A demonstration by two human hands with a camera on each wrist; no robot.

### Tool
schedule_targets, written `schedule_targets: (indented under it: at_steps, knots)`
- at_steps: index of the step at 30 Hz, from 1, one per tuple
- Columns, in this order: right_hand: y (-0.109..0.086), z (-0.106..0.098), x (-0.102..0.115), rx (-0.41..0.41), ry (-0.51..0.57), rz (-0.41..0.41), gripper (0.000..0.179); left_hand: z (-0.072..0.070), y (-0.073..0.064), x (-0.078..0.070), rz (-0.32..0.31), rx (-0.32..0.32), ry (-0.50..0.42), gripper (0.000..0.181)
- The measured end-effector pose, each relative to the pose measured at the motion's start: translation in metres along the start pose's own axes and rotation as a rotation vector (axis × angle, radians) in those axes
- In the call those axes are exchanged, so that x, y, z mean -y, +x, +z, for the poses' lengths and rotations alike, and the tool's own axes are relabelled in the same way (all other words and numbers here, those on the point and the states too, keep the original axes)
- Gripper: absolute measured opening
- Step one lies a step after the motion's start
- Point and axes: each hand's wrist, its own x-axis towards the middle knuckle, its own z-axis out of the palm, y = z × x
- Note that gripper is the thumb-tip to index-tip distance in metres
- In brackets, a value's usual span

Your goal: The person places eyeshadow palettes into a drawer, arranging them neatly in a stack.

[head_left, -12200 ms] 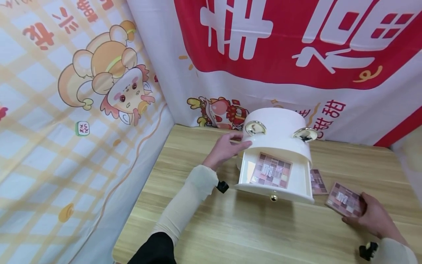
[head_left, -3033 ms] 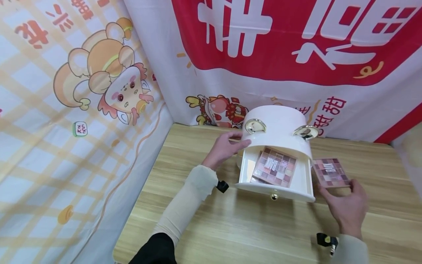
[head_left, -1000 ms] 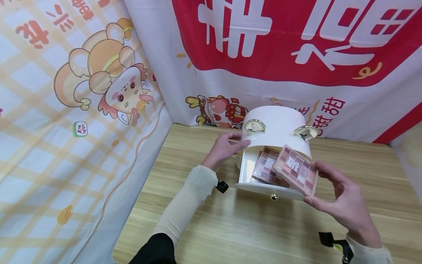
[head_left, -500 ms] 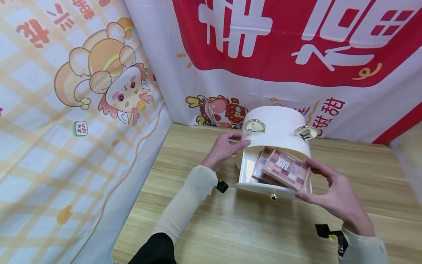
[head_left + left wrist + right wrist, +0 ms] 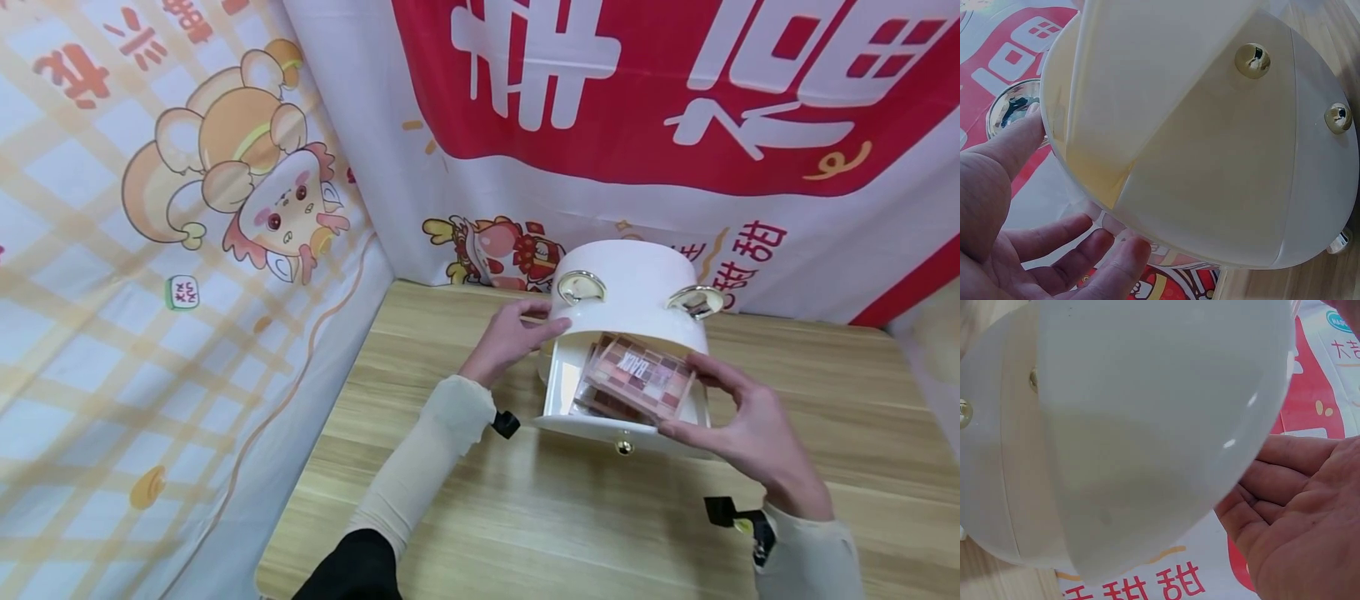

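A white drawer organizer [image 5: 626, 271] with a pulled-out top drawer [image 5: 577, 426] stands against the back cloth. My left hand [image 5: 517, 337] holds its left side; in the left wrist view, the thumb lies at the rim and the fingers curve along the side. My right hand [image 5: 757, 433] pinches the right end of a pinkish checkered eyeshadow palette [image 5: 641, 375], slightly tilted over the drawer. Stacked palettes [image 5: 588, 398] lie beneath it, mostly covered. In the right wrist view, the drawer hides the palette and some of the right fingers [image 5: 1260, 481].
Two gold ears [image 5: 581, 287] stick out of the organizer's top, and a gold knob [image 5: 624, 448] sits on the drawer front. More gold knobs [image 5: 1252, 60] show lower down. Printed cloths [image 5: 495, 200] hang behind and left of the wooden table [image 5: 465, 525].
My right hand has lifted the palette from the table right of the organizer and carried it left over the drawer, lowering it onto the stack. The left hand stays in place.
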Motion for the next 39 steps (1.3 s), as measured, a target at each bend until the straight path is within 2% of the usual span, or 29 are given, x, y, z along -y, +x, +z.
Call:
schedule_targets:
  at_steps: [7, 19, 22, 25, 28, 33, 37, 39]
  knots:
    - [0.002, 0.003, -0.001, 0.003, 0.021, -0.006, 0.102, 0.0, -0.001, 0.001, 0.023, 0.015, -0.017, 0.075]
    - [-0.004, 0.011, -0.006, -0.026, 0.105, -0.017, 0.101, 0.0, -0.001, 0.001, 0.022, 0.01, -0.013, 0.076]
    - [-0.006, 0.013, -0.005, -0.075, 0.086, -0.058, 0.097, 0.0, -0.001, 0.001, 0.023, 0.01, -0.02, 0.077]
    - [-0.009, 0.015, -0.002, -0.178, 0.108, -0.123, 0.082, 0.0, -0.001, 0.001, 0.022, 0.011, -0.025, 0.077]
    - [-0.012, 0.016, 0.004, -0.292, 0.245, -0.164, 0.06, 0.0, -0.002, 0.001, 0.02, 0.016, -0.032, 0.077]
    - [-0.021, 0.022, 0.01, -0.406, 0.678, -0.303, 0.035, 0.0, -0.003, 0.0, 0.021, 0.018, -0.026, 0.075]
    - [-0.027, 0.032, 0.008, -0.393, 1.005, -0.491, 0.027, 0.0, -0.003, 0.001, 0.024, 0.018, -0.021, 0.075]
    - [-0.031, 0.036, 0.007, -0.359, 1.107, -0.53, 0.026, 0.0, -0.003, 0.002, 0.023, 0.016, -0.02, 0.074]
